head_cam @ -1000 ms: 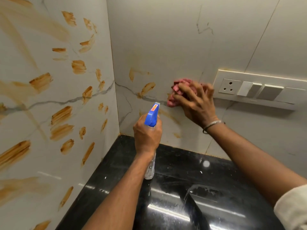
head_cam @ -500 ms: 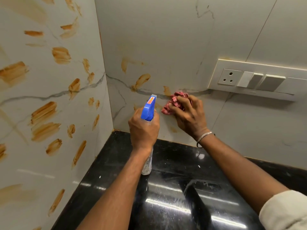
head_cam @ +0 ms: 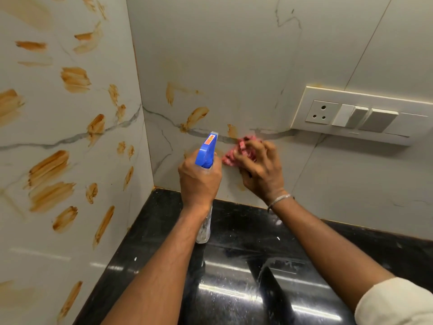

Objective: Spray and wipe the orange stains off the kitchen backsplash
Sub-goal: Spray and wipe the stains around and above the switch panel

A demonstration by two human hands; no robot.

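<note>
My left hand (head_cam: 199, 179) grips a clear spray bottle (head_cam: 204, 227) by its neck; the blue trigger head (head_cam: 206, 150) points at the back wall. My right hand (head_cam: 260, 170) holds a crumpled pink cloth (head_cam: 233, 153) and presses it against the back backsplash (head_cam: 234, 55), low and just right of the bottle's head. Orange stains (head_cam: 195, 117) remain on the back wall left of the cloth. Several larger orange smears (head_cam: 48, 167) cover the left wall (head_cam: 70, 231).
A white switch and socket panel (head_cam: 360, 116) is on the back wall to the right. The glossy black countertop (head_cam: 246, 277) runs below, wet with streaks. The two walls meet in a corner (head_cam: 143, 137) left of the bottle.
My right hand has wiped the cloth down and leftwards from beside the switch panel toward the spray bottle. My left hand keeps holding the bottle in place.
</note>
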